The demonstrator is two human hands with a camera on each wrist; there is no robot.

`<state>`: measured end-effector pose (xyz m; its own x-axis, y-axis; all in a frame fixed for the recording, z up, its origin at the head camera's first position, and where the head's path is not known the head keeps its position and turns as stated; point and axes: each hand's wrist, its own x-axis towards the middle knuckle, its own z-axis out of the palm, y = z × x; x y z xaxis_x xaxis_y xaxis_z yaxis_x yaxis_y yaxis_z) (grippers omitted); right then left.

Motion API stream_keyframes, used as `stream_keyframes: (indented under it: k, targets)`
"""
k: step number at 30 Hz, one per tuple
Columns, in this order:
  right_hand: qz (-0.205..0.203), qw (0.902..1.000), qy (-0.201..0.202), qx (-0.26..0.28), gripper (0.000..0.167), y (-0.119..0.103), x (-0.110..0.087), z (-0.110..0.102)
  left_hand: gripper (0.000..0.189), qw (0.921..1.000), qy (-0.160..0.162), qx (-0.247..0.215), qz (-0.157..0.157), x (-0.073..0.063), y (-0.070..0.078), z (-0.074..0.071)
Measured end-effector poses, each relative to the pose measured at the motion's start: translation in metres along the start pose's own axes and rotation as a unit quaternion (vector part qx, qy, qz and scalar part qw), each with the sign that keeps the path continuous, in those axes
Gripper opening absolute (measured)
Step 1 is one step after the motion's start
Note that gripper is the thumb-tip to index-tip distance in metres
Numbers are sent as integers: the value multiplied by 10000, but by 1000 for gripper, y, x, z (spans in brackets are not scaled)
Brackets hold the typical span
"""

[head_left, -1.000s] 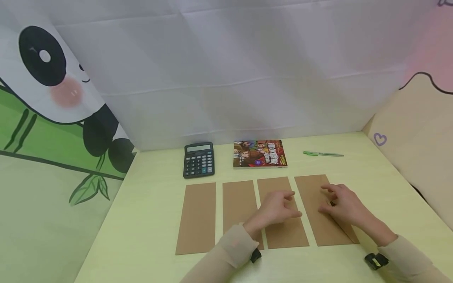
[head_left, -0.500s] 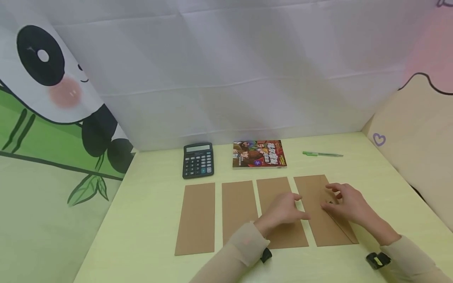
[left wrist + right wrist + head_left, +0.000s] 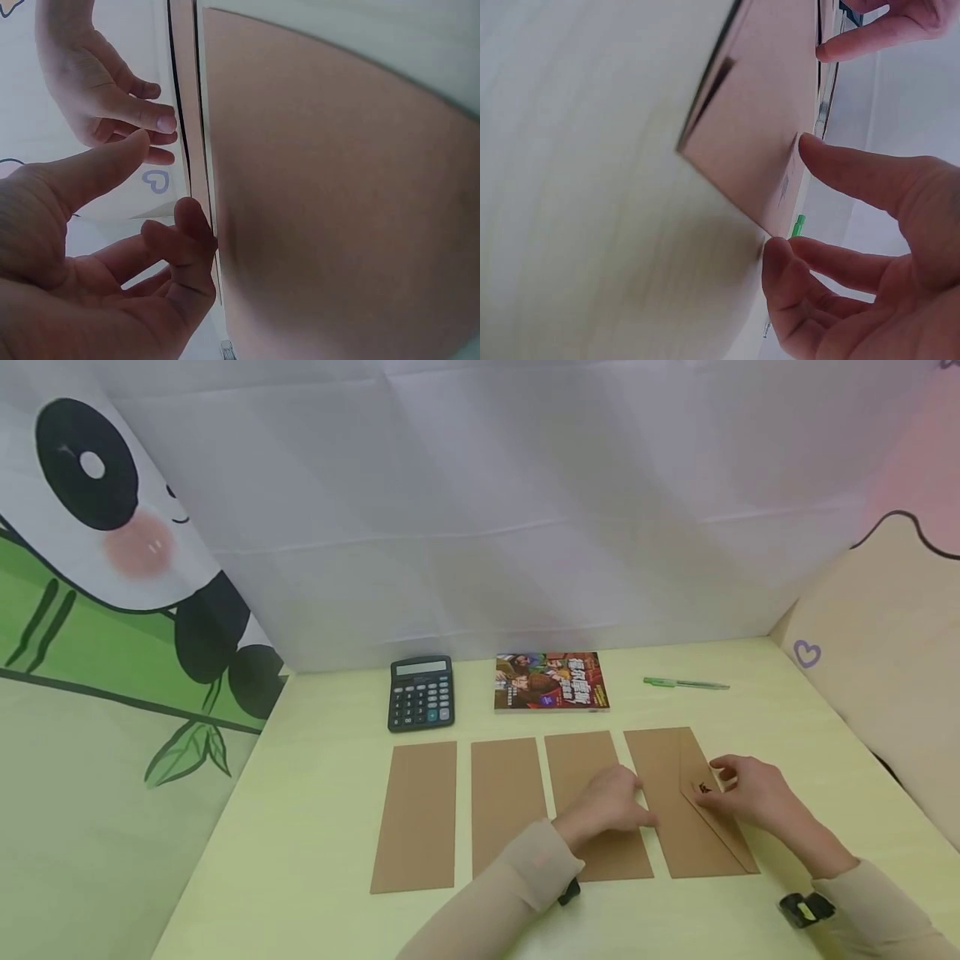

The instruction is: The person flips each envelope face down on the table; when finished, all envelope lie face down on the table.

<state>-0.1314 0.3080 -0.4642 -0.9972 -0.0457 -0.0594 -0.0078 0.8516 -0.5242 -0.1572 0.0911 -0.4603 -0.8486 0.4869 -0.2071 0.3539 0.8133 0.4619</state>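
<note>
Several brown paper envelopes lie in a row. On the rightmost envelope (image 3: 663, 802), the triangular flap (image 3: 712, 802) lies nearly flat over the right side and bears a small dark print. My right hand (image 3: 757, 793) is at that envelope's right edge, thumb by the flap, fingers loosely bent with a gap to the thumb in the right wrist view. My left hand (image 3: 607, 802) hovers over the neighbouring envelope (image 3: 585, 752), its thumb and fingertips close to the rightmost envelope's left edge; contact is hard to tell. The left wrist view shows its fingers (image 3: 187, 262) half bent, holding nothing.
Farther left lie two more envelopes, a second envelope (image 3: 506, 785) and a leftmost envelope (image 3: 415, 818). Behind the row are a black calculator (image 3: 422, 693), a colourful book (image 3: 551, 681) and a green pen (image 3: 686, 683). A white cloth (image 3: 480, 527) hangs behind the table (image 3: 300, 827).
The rightmost envelope's flap has become more exposed as my right hand slid right toward the edge. My left hand has moved right, nearer that envelope's left edge.
</note>
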Motion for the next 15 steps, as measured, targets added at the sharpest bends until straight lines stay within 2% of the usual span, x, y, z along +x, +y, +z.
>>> stream_keyframes:
  k: [4,7,15]
  targets:
    - [100,9998,-142,24,66,2,1,-2,49,9998,33,-124,-169,2,1,1]
    - [125,9998,-159,13,64,3,2,-1,47,9998,53,-86,-174,3,1,1]
    - [303,9992,-230,-131,60,3,6,-5,39,9991,229,264,252,9,-1,2]
